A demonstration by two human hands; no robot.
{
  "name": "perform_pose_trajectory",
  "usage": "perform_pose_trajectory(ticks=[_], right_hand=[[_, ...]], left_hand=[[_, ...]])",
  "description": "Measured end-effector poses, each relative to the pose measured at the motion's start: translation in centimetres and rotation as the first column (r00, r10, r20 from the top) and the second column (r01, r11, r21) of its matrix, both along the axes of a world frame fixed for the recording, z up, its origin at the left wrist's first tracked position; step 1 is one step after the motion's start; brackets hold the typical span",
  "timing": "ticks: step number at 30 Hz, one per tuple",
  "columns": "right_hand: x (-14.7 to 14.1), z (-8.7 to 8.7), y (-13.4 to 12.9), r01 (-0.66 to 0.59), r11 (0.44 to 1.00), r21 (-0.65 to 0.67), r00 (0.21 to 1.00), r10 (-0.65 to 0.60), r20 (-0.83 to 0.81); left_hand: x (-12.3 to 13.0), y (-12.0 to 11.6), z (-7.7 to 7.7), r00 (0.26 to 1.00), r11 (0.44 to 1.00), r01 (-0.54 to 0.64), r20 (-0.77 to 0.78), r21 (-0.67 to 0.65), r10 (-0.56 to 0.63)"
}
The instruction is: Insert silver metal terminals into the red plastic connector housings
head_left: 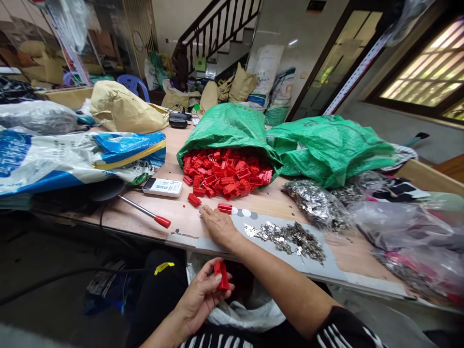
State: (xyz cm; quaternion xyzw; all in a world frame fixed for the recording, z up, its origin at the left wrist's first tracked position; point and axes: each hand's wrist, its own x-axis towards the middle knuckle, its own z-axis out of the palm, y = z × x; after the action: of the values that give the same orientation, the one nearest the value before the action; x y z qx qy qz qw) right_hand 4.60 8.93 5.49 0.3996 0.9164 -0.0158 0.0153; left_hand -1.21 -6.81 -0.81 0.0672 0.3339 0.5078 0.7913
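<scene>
My left hand (203,297) is below the table edge, its fingers closed around a red plastic housing (221,275). On the tabletop my right hand (218,225) lies with its fingers drawn together; a small shiny bit shows at the fingertips, too small to name. Close by are two loose red housings, one (194,199) just beyond the fingertips and another (225,208) to their right. A spread of small metal pieces (290,239) lies on a grey sheet (259,246) to the right. Many more red housings (228,174) spill from a green woven sack (232,123).
A lever with a red grip (162,221) juts out at the left, near a white device (162,187). Bags of metal pieces (319,203) and a second green sack (333,147) lie at the right. Under the table edge hangs an open white bag (250,316).
</scene>
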Motion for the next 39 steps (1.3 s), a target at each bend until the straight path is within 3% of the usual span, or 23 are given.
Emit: perform_pose_trajectory(ticks=[6,15,20,25,30,35,39], right_hand=[[-3.4,-0.8,-0.6,-0.136,0.991,0.020,0.991,0.136,-0.008],[-9.9,-0.1,2.0,-0.378,0.925,-0.040,0.916,0.367,-0.160],[-9.7,-0.6,2.6,-0.366,0.928,-0.073,0.898,0.332,-0.290],[-4.0,-1.0,1.3,-0.245,0.961,-0.128,0.839,0.144,-0.525],[6.2,0.2,-1.1,0.029,0.983,-0.182,0.721,-0.147,-0.677],[16.7,0.8,-3.6,0.425,0.885,-0.189,0.597,-0.431,-0.677],[20.5,0.1,-5.5,0.479,0.864,-0.155,0.651,-0.468,-0.597]], left_hand=[[-0.2,0.0,-0.6,1.000,1.000,-0.026,0.004,-0.008,0.026],[-0.8,0.4,-1.1,0.999,0.999,-0.034,0.004,-0.037,0.034],[-0.9,0.3,-1.0,0.999,0.998,-0.040,0.004,-0.042,0.040],[-0.9,-0.1,-0.8,0.998,0.998,-0.063,0.006,-0.020,0.063],[-0.9,-0.3,-0.4,0.998,0.999,-0.039,-0.041,-0.025,0.038],[-0.5,-0.3,0.5,0.996,0.999,0.008,-0.085,-0.035,-0.011],[0.0,0.0,1.6,0.996,0.998,0.048,-0.067,-0.032,-0.051]])
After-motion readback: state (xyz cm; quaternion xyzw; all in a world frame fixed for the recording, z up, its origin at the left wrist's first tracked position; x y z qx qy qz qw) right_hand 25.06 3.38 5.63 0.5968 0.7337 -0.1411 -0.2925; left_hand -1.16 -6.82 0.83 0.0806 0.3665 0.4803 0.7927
